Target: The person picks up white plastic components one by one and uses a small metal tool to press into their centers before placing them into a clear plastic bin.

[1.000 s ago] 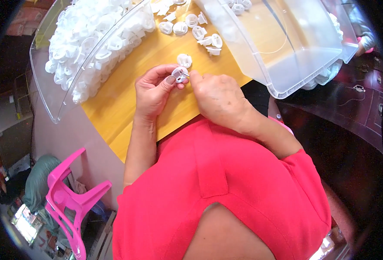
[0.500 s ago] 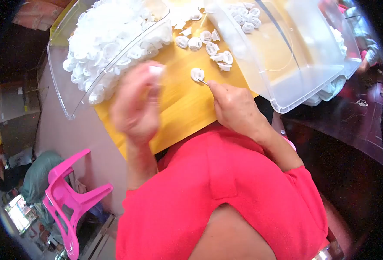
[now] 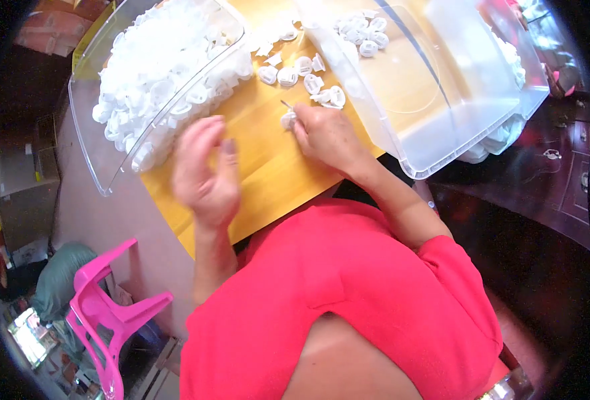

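I saw the left hand [image 3: 208, 170] loosely open by the clear bin [image 3: 87, 133]; the right hand [image 3: 327, 135] gripped a thin tool [image 3: 286, 104] beside a white piece [image 3: 287, 120].

The yellow tabletop [image 3: 261, 175] (wood-grained) carries two clear bins [image 3: 415, 165] with loose white pieces [image 3: 313, 84] between.

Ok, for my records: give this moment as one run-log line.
left hand: open, no piece visible, near clear bin | right hand: gripping thin metal tool, white plastic piece at fingers
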A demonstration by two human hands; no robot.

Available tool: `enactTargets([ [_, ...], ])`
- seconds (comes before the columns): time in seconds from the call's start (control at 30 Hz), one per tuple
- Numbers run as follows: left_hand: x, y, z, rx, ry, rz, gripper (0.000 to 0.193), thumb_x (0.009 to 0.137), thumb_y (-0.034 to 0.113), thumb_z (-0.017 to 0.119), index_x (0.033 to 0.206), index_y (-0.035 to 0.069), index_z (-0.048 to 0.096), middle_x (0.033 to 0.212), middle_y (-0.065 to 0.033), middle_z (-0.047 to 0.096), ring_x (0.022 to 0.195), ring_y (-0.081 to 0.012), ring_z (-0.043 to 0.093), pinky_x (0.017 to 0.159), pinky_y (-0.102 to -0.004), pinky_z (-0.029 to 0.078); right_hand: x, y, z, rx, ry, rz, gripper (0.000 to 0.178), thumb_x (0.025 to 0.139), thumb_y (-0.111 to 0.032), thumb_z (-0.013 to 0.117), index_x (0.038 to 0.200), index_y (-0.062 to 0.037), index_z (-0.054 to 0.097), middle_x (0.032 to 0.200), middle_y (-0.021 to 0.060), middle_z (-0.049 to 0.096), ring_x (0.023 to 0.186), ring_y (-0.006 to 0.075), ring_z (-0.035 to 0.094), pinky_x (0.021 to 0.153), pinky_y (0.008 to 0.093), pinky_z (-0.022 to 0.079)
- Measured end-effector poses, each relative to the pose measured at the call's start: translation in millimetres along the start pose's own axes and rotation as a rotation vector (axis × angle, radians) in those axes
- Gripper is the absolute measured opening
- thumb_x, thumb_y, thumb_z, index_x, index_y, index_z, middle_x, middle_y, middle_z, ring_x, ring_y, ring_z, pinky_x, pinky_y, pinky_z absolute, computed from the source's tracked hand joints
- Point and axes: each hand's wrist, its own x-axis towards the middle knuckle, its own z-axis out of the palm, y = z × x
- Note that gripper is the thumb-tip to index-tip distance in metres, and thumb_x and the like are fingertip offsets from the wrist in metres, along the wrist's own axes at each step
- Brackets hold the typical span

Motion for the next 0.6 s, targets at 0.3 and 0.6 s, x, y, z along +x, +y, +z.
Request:
enactTargets([
  [0.3, -34.7, -15.9, 44.4, -0.946, -0.273, -0.904, 0.028, 0.09, 0.007, 0.056, 0.115, -0.006, 0.057, 0.096, -0.0094, 0.064, 0.076, -0.0128, 0.06, 0.069, -0.0248, 0.05, -2.3, -21.9, -21.4, 0.473, -0.212, 0.231, 0.019, 0.084, -0.015, 0.058, 0.092, 0.0006, 0.065, 0.067, 0.011, 0.062, 0.061, 0.0126, 0.057, 0.057, 0.0294, 0.045],
  [0.6, -28.8, -27.8, 41.4, -1.335, -0.294, -1.058, 0.019, 0.087, 0.002, 0.057, 0.105, -0.005, 0.06, 0.096, -0.0131, 0.065, 0.082, -0.0211, 0.064, 0.071, -0.0307, 0.055, -4.1, -20.4, -26.3, 0.563, -0.207, 0.252, 0.021, 0.086, -0.016, 0.06, 0.093, 0.0035, 0.063, 0.075, 0.0075, 0.063, 0.067, 0.0093, 0.056, 0.058, 0.0257, 0.044],
])
